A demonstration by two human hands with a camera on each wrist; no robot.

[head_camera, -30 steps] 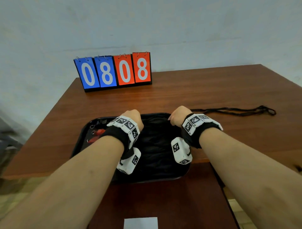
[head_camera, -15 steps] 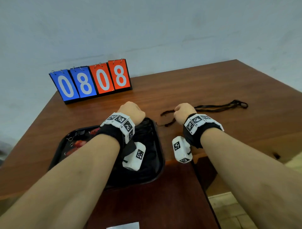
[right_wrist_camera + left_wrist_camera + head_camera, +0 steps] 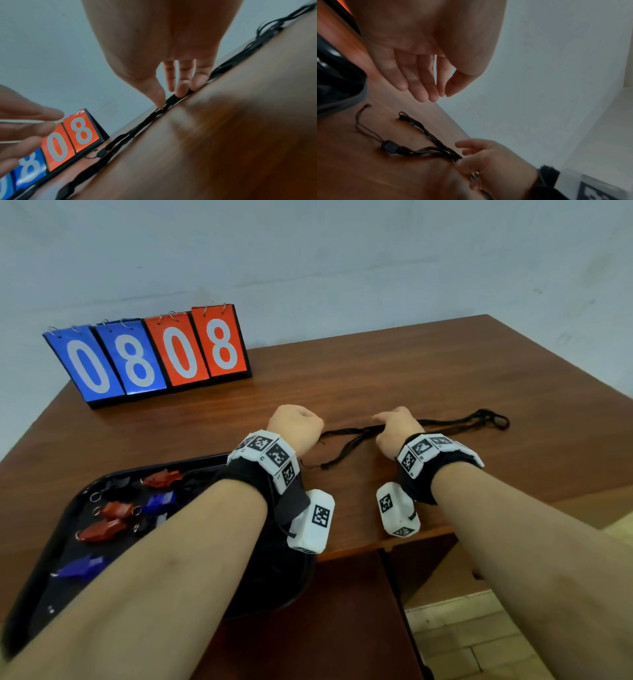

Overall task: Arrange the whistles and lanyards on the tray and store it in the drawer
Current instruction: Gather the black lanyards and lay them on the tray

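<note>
A bundle of black lanyards (image 3: 455,421) lies stretched across the brown table, right of the black tray (image 3: 191,462). My right hand (image 3: 394,428) pinches the lanyards (image 3: 130,136) near their middle, thumb against fingers (image 3: 181,92). My left hand (image 3: 296,428) hovers just left of it over the loose lanyard ends (image 3: 426,132), with its fingers (image 3: 423,93) relaxed and nothing in them. The tray holds several red whistles (image 3: 116,508) and blue whistles (image 3: 82,565); my left forearm hides its right part.
A blue and orange flip scoreboard (image 3: 150,357) reading 0808 stands at the back left by the wall. The tray's near end overhangs the table's front edge (image 3: 359,546), above a darker brown surface. Tiled floor shows at the lower right.
Both hands have left the tray and moved forward and right to the lanyards on the table. The right hand has taken hold of them. The view has swung right.
</note>
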